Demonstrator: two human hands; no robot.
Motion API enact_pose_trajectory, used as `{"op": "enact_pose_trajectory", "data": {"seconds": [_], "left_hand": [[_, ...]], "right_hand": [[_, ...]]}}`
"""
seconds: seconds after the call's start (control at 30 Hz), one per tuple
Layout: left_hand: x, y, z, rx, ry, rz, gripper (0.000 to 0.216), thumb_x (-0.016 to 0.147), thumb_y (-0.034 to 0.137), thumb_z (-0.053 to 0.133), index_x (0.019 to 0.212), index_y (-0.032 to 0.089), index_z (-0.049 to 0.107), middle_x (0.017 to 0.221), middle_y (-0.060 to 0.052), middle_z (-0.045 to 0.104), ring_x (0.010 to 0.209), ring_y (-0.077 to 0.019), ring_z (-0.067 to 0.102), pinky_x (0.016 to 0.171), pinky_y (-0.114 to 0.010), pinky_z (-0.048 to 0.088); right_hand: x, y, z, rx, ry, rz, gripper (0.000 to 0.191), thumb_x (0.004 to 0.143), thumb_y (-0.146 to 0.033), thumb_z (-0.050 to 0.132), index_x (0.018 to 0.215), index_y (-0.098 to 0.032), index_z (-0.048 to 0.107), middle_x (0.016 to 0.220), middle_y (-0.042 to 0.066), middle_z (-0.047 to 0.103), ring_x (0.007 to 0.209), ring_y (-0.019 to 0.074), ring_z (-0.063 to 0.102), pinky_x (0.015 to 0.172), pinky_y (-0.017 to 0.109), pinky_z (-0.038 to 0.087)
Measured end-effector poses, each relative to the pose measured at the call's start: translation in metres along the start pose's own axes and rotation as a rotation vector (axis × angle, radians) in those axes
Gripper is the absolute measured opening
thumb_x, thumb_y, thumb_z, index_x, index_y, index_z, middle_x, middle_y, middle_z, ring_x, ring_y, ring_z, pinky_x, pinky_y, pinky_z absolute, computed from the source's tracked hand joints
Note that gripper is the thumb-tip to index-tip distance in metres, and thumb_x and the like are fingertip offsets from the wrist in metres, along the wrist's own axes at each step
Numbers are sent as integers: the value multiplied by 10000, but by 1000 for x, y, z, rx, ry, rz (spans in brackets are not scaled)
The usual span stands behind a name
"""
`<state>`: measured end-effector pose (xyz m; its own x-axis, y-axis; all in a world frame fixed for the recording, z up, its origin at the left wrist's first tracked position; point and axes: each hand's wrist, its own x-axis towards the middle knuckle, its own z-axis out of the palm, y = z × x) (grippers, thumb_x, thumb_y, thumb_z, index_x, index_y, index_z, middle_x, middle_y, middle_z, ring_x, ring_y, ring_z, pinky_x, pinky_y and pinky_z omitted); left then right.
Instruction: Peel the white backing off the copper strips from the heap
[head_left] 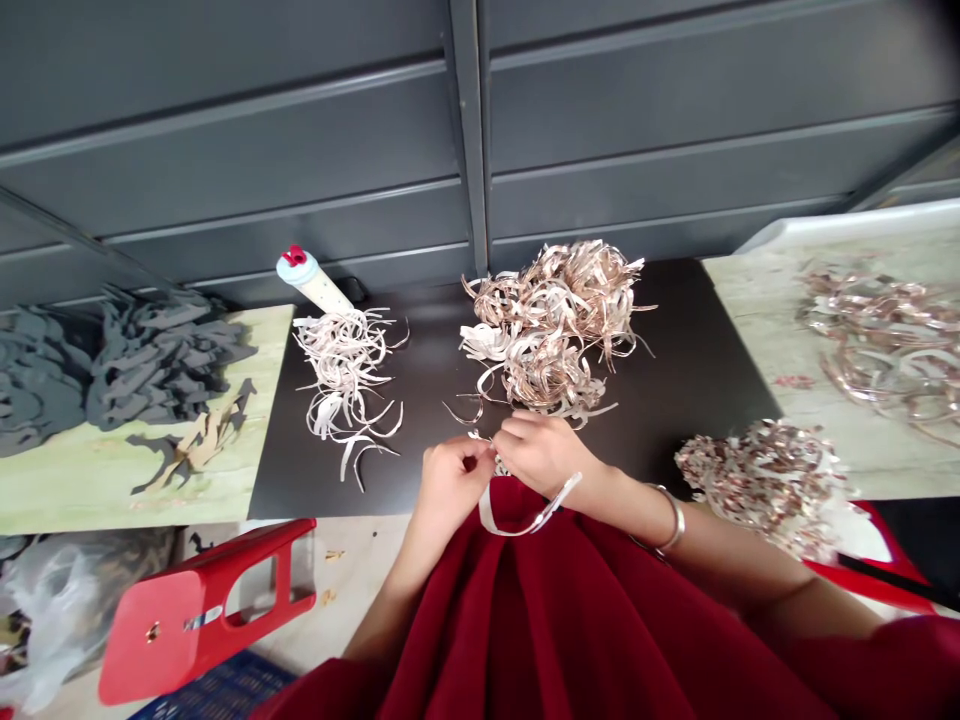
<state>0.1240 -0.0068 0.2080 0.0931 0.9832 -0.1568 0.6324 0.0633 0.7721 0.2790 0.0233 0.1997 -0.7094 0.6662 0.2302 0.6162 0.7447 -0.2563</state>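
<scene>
L hand (456, 480), R hand (541, 450) pinch pale strip (487, 512) tight nr table edge (337, 514); stool label (204, 617) illegible; gap btwn white pile (341, 350), coppery pile (559, 315).

Bench (431, 340), dark section: loose pale strips (337, 350) at left, lidded tumbler (322, 285) behind; heap of coppery strips (566, 300) near centre. Pale left section: grey cut-outs (161, 355), piled.

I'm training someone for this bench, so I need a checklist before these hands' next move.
1. Left hand and right hand together at the strip: ok.
2. Grip on the strip firm: cannot tell; the hands cover it.
3. Strip hanging off the red garment: cannot tell; they overlap in view.
4. White pile clear of both hands: ok.
5. Copper pile neatly sorted: not ok; it lies tangled.
</scene>
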Motion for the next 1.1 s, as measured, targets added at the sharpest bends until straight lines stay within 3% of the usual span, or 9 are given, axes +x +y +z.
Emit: {"op": "enact_pose_trajectory", "data": {"seconds": [0.17, 0.33, 0.43, 0.57, 0.73, 0.87, 0.93, 1.0, 1.1], "left_hand": [[-1, 0, -4, -27, -2, -1, 284, 754, 187, 489, 485, 148, 572, 482, 34, 439, 494, -83, 387, 494, -202, 278], [-2, 2, -10, -39, -3, 43, 246, 789, 238, 519, 629, 158, 689, 512, 29, 514, 493, -84, 429, 495, -200, 289], [-1, 1, -12, -23, -3, 59, 245, 793, 238, 524, 641, 161, 699, 528, 18, 539, 490, -89, 438, 489, -209, 290], [-1, 0, -13, 53, 15, 94, 246, 791, 200, 516, 630, 170, 700, 517, 19, 531, 474, -84, 415, 488, -211, 289], [0, -1, -15, 80, -8, 176, 226, 818, 192, 535, 682, 179, 715, 558, 10, 561, 499, -91, 465, 518, -212, 334], [2, -5, -22, 11, -56, 260, 152, 829, 217, 571, 757, 197, 704, 748, -32, 664, 689, -144, 588, 654, -241, 432], [2, -6, -26, 49, 11, 241, 63, 789, 245, 633, 799, 203, 678, 821, -36, 663, 780, -169, 594, 726, -267, 445], [0, -6, -28, 80, 77, 190, 63, 784, 259, 635, 786, 196, 635, 784, -16, 633, 737, -155, 574, 704, -260, 438], [-4, -5, -28, -2, -15, 179, 172, 844, 257, 539, 694, 179, 566, 644, 22, 571, 581, -108, 504, 585, -218, 390]], "right_hand": [[2, 4, 10, 114, 76, 32, 173, 771, -98, 489, 620, -171, 530, 636, 36, 536, 661, 163, 467, 572, 270, 315], [3, 12, 17, 701, 143, 301, 100, 652, -106, 528, 575, -167, 546, 527, -39, 485, 513, 88, 428, 501, 207, 322], [1, 15, 16, 970, 93, 400, 94, 712, -149, 557, 639, -151, 616, 566, -20, 563, 517, 87, 484, 492, 197, 362], [-3, 12, 11, 912, 147, 370, 105, 770, -255, 652, 765, -154, 679, 699, 20, 626, 594, 107, 546, 534, 213, 415], [-2, 8, 5, 707, 142, 320, 167, 808, -89, 566, 687, -165, 653, 714, 10, 625, 668, 111, 565, 642, 226, 427], [1, 15, 0, 1010, -46, 311, 139, 800, -118, 563, 686, -154, 634, 673, -13, 610, 607, 92, 535, 591, 202, 406], [2, 16, -1, 1170, -132, 316, 118, 802, -169, 571, 701, -147, 629, 659, -20, 593, 589, 88, 517, 573, 199, 396], [3, 15, -1, 1249, -134, 347, 116, 796, -199, 575, 709, -143, 625, 650, -23, 577, 585, 87, 500, 572, 201, 389], [5, 9, 1, 1257, -64, 381, 121, 786, -229, 585, 711, -143, 625, 663, -16, 581, 599, 92, 494, 589, 213, 388]]}}
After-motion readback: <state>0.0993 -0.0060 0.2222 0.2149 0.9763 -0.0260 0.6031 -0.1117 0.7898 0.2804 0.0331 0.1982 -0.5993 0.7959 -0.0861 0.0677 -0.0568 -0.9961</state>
